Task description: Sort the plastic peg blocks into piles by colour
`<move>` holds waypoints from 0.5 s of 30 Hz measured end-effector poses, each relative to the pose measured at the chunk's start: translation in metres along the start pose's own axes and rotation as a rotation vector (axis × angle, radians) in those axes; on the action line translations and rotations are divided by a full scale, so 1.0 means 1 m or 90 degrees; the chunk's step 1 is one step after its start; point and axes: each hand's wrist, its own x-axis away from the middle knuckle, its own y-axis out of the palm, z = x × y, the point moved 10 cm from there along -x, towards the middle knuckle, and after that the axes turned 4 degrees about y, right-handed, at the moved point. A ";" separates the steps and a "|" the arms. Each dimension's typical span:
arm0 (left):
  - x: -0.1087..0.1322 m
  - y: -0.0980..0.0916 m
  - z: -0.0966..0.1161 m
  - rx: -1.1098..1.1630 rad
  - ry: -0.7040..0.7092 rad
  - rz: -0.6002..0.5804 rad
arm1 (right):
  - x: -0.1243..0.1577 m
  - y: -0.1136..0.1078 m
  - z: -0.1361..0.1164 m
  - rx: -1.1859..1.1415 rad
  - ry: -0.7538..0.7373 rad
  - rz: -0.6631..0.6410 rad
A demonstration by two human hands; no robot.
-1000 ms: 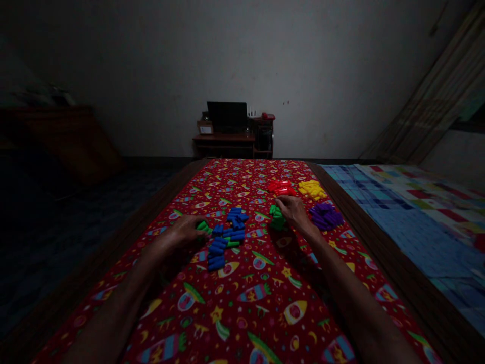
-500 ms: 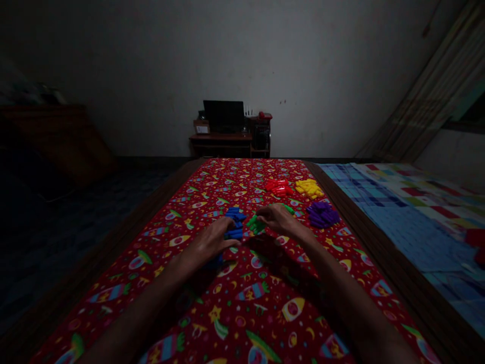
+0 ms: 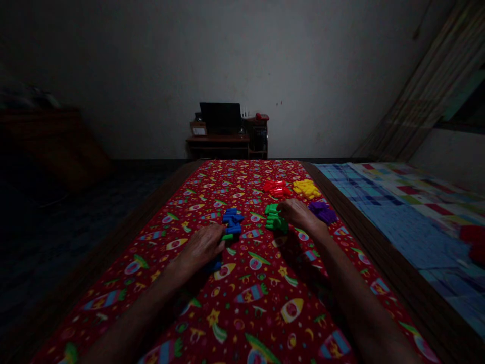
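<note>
My left hand rests low over the cloth, thumb and fingers closed about a short green cylinder-like piece that pokes out at the fingertips. Just beyond it lies a cluster of blue pieces. More blue shows below that hand, partly covered. My right hand has its fingers curled down at the right side of a pile of small green pieces, pinching at its edge; the fingertips are partly hidden. A purple pile sits just right of this hand.
Red pieces and yellow pieces lie farther back on the patterned red cloth. A desk with a monitor stands against the wall. To the right is a bed surface with blue checked fabric. The room is dim.
My right hand has moved right, and the green pieces now show as one pile left of its fingers. My left hand has drawn slightly back and left; a green piece now shows at its fingertips.
</note>
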 end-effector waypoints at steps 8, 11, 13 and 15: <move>-0.014 -0.035 0.010 0.231 0.010 0.123 | 0.030 0.004 -0.108 -0.276 -0.307 0.029; -0.016 -0.036 0.017 0.303 0.005 0.158 | 0.033 0.014 -0.123 -0.281 -0.344 0.017; -0.017 -0.035 0.016 0.325 -0.004 0.157 | 0.027 0.014 -0.112 -0.257 -0.305 0.012; -0.017 -0.033 0.011 0.319 -0.005 0.150 | 0.017 0.005 -0.087 -0.236 -0.236 0.039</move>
